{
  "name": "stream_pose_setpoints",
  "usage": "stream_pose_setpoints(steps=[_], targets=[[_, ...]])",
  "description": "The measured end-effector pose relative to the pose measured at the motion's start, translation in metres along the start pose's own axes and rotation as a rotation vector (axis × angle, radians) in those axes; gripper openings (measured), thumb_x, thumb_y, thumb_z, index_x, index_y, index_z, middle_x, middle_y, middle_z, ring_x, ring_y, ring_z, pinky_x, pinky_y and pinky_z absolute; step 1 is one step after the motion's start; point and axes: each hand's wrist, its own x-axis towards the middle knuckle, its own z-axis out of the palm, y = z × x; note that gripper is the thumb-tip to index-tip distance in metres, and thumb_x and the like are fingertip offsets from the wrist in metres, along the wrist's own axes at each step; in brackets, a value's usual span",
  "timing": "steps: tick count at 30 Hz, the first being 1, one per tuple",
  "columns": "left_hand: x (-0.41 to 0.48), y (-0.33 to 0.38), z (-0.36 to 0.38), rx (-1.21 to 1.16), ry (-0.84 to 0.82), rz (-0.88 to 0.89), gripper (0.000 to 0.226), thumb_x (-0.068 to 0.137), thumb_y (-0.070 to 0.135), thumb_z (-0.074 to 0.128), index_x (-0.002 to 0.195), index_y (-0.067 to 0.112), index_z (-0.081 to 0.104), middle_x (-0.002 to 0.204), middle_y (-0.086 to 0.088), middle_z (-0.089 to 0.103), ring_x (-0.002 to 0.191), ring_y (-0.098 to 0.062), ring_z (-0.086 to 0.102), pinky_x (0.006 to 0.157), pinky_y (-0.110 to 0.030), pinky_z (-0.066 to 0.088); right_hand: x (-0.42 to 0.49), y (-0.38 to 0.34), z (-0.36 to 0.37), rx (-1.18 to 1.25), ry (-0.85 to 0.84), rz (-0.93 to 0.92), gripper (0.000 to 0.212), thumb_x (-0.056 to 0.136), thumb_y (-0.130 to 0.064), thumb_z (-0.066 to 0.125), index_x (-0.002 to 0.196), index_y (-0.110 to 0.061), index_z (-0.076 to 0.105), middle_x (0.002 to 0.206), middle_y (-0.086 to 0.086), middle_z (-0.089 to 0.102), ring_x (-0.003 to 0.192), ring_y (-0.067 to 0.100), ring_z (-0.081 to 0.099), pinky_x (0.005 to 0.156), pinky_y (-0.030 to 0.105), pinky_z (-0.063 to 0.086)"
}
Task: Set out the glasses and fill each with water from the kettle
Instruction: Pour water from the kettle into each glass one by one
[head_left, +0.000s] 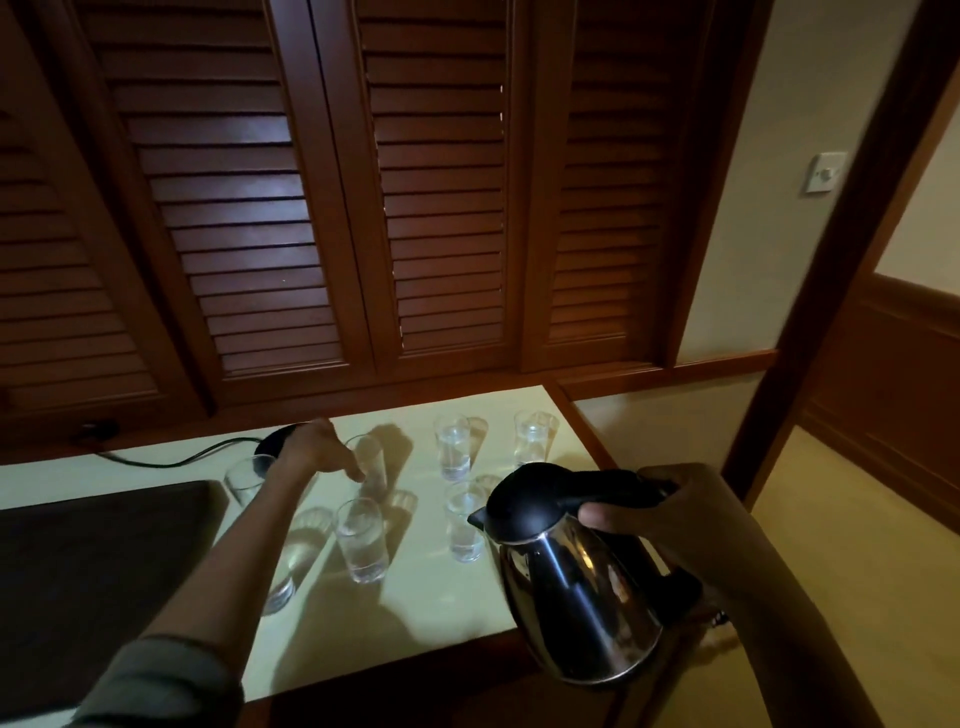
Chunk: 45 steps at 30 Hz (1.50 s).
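Note:
Several clear glasses stand on the pale tabletop. My left hand reaches across and grips an empty-looking glass near the middle back. A glass with water stands just in front of it, and another is half hidden under my left forearm. Three glasses to the right hold water. One empty glass stands at the left. My right hand holds the steel kettle by its black handle, upright, over the table's front right edge.
The kettle's black base sits at the back behind my left hand, its cord running left to a wall socket. A dark tray covers the table's left part. Louvred wooden doors rise behind. The table ends at the right, beside a doorway.

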Motion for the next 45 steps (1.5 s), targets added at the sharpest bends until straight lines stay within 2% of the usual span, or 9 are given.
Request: stream_pose_setpoints(steps=[3,6,9,15,18,24,29,33,45], targets=[[0.0,-0.001,0.012,-0.194,-0.112,-0.03,0.061,0.07,0.021,0.095,0.113,-0.002,0.06,0.102,-0.012,0.064,0.101,-0.029,0.066,0.068,-0.032,0.053,0.002,0.0,0.006,-0.027,-0.033,-0.022,0.036,0.061,-0.036,0.092,0.09,-0.018,0.079,0.076,-0.002,0.081,0.068,0.012,0.078,0.062,0.024,0.058],[-0.005,-0.004,0.03,-0.308,-0.26,-0.083,0.028,0.088,0.009,0.081,0.108,-0.003,0.066,0.118,-0.012,0.067,0.122,-0.026,0.064,0.097,-0.032,0.053,0.001,0.0,0.009,-0.016,-0.043,-0.016,0.04,0.059,-0.038,0.092,0.091,-0.019,0.079,0.079,-0.002,0.081,0.074,0.015,0.078,0.07,0.03,0.06],[-0.004,-0.014,0.042,-0.504,-0.248,-0.053,0.049,0.076,0.013,0.09,0.116,-0.005,0.068,0.121,-0.016,0.072,0.119,-0.034,0.068,0.101,-0.039,0.056,-0.002,-0.001,0.008,-0.01,-0.052,-0.02,0.058,0.046,-0.053,0.088,0.09,-0.019,0.079,0.08,-0.002,0.081,0.075,0.015,0.078,0.07,0.029,0.059],[-0.005,-0.019,0.047,-1.232,-0.352,0.168,0.026,0.084,0.017,0.065,0.096,-0.006,0.064,0.122,-0.038,0.062,0.119,-0.053,0.06,0.113,-0.051,0.037,-0.008,-0.003,0.005,-0.041,-0.051,-0.03,0.069,0.039,-0.067,0.083,0.089,-0.019,0.08,0.079,-0.001,0.081,0.074,0.017,0.079,0.081,0.043,0.064],[-0.006,-0.018,0.047,-1.124,-0.174,0.113,0.028,0.068,0.008,0.089,0.076,0.005,0.063,0.116,-0.023,0.073,0.109,-0.047,0.07,0.105,-0.05,0.042,-0.009,-0.005,0.004,-0.07,-0.031,-0.017,0.076,0.034,-0.071,0.08,0.09,-0.019,0.08,0.079,-0.003,0.081,0.073,0.015,0.079,0.08,0.042,0.064],[-0.005,-0.011,0.032,-0.966,0.152,0.331,0.055,0.058,0.018,0.1,0.105,0.022,0.073,0.112,0.001,0.074,0.106,-0.022,0.069,0.092,-0.037,0.058,-0.011,-0.008,0.002,-0.068,-0.011,-0.01,0.064,0.041,-0.06,0.085,0.089,-0.018,0.081,0.077,-0.004,0.081,0.07,0.012,0.078,0.059,0.017,0.056],[-0.054,-0.002,0.007,-0.973,0.193,0.498,0.056,0.062,0.014,0.097,0.109,0.025,0.07,0.113,-0.001,0.076,0.1,-0.022,0.073,0.089,-0.039,0.059,-0.013,-0.014,0.004,-0.036,-0.026,-0.012,0.058,0.042,-0.053,0.087,0.086,-0.016,0.08,0.076,-0.001,0.081,0.071,0.015,0.078,0.066,0.03,0.061],[-0.098,-0.01,0.003,-0.988,0.199,0.555,0.066,0.055,0.022,0.097,0.115,0.027,0.07,0.113,-0.001,0.078,0.096,-0.013,0.077,0.085,-0.031,0.06,-0.014,-0.019,0.01,-0.039,-0.044,-0.021,0.055,0.041,-0.055,0.083,0.083,-0.02,0.079,0.074,-0.004,0.08,0.07,0.013,0.077,0.059,0.021,0.051],[-0.177,-0.076,0.06,-0.94,0.184,0.468,0.069,0.051,0.013,0.101,0.113,0.025,0.072,0.108,-0.001,0.08,0.099,-0.017,0.077,0.085,-0.025,0.061,-0.013,-0.033,0.028,0.013,-0.096,-0.059,0.042,0.048,-0.038,0.09,0.079,-0.013,0.079,0.05,-0.005,0.07,0.039,0.004,0.063,0.049,0.02,0.044]])
